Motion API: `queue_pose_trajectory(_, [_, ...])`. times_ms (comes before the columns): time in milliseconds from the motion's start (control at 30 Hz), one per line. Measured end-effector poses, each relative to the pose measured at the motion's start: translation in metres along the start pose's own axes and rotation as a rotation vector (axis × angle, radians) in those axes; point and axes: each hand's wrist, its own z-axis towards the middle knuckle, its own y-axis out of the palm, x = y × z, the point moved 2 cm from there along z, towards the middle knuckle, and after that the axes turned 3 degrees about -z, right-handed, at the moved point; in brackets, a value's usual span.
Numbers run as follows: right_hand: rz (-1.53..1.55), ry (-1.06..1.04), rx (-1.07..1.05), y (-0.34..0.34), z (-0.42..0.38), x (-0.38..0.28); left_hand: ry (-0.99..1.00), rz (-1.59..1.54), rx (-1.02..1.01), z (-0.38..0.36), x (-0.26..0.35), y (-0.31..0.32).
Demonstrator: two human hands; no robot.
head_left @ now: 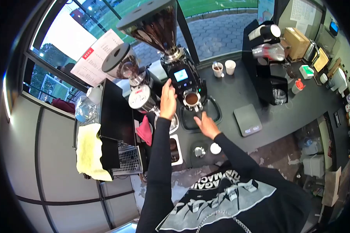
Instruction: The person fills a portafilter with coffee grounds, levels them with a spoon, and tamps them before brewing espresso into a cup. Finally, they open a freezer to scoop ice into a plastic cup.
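Observation:
A large black grinder (181,73) with a lit screen and a hopper of beans stands near the window. Under its spout is a metal portafilter (192,99) with brown ground coffee in its basket. My right hand (207,125) is closed at the portafilter's dark handle, which it partly hides. My left hand (168,101) has its fingers stretched out along the left side of the grinder, beside the screen, and holds nothing. A black tray (212,112) lies below the portafilter. To the left is a smaller grinder (134,72) with a round metal part.
Two paper cups (230,67) stand behind, right of the grinder. A scale (247,120) lies on the right counter. Nearer me are a metal tamper (199,152) and a white round item (215,148). A pink cloth (144,131) and yellow towel (90,151) are left.

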Motion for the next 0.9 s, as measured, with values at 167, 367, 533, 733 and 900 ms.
queue_pose_trajectory(167, [-0.009,-0.006,0.030,-0.016,0.025,-0.013,-0.019,0.007,-0.015,0.006,0.001,-0.001])
queue_pose_trajectory(367, [0.102,-0.053,-0.042,-0.020,-0.007,-0.002,0.019,-0.103,-0.044,-0.005,-0.010,-0.002])
queue_pose_trajectory(533, [0.123,-0.007,-0.190,-0.077,-0.048,0.000,0.170,-0.140,0.151,-0.077,0.021,0.016])
queue_pose_trajectory(733, [-0.064,0.075,-0.141,-0.187,-0.063,0.046,-0.055,-0.356,0.002,-0.209,0.026,0.070])
queue_pose_trajectory(900, [-0.197,-0.125,-0.198,-0.225,-0.040,0.116,-0.117,-0.375,-0.066,-0.263,0.027,0.127])
